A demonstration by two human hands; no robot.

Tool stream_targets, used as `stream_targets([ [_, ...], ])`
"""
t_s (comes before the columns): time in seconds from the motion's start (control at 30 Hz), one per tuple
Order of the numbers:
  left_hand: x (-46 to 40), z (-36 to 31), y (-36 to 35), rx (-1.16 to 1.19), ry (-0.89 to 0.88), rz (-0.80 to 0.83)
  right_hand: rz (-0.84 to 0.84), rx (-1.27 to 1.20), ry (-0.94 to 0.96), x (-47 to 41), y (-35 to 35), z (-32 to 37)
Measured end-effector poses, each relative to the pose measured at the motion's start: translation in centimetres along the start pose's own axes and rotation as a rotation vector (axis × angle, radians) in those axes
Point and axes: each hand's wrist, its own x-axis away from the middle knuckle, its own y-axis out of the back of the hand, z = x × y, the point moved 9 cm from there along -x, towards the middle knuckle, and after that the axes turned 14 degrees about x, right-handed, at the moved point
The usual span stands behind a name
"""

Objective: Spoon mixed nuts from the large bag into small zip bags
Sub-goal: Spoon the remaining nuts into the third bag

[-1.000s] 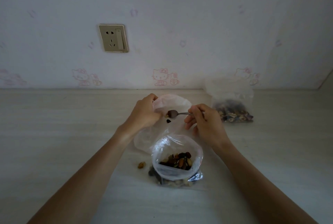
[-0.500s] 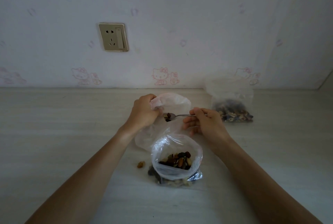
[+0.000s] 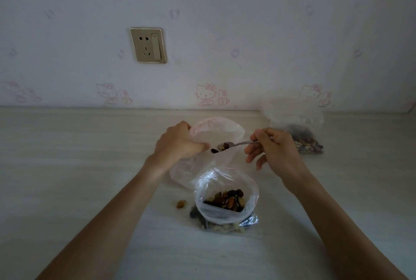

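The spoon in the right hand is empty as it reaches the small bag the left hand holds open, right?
Not quite. The head view shows the spoon carrying nuts. The right hand does hold it, at the small bag the left hand holds open.

Right hand (image 3: pixel 278 153) tips nut-laden spoon (image 3: pixel 234 144) into left-held zip bag (image 3: pixel 216 131).

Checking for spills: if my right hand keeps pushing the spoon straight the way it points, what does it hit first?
Probably the left hand gripping the pink bag's rim: the spoon in the right hand points leftward at those fingers. Depth is unclear.
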Motion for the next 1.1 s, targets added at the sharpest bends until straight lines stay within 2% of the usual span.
stream_targets([
  [0.1,0.4,0.9,-0.7,0.048,0.047,0.051,0.008,0.079,0.044,-0.1,0.0,0.3],
  [0.23,1.0,0.6,-0.9,0.118,0.013,0.009,0.05,0.13,0.079,-0.1,-0.1,0.6],
  [0.53,1.1,-1.1,-1.4,0.253,-0.082,-0.018,0.096,-0.064,-0.069,0.5,-0.9,-0.7],
  [0.83,0.9,-0.8,-1.6,0.404,-0.032,0.196,0.086,-0.31,-0.226,0.5,-1.9,-2.6],
  [1.1,0.4,0.3,-0.2,0.426,-0.003,0.175,0.125,-0.297,-0.151,0.1,-1.0,-2.1],
])
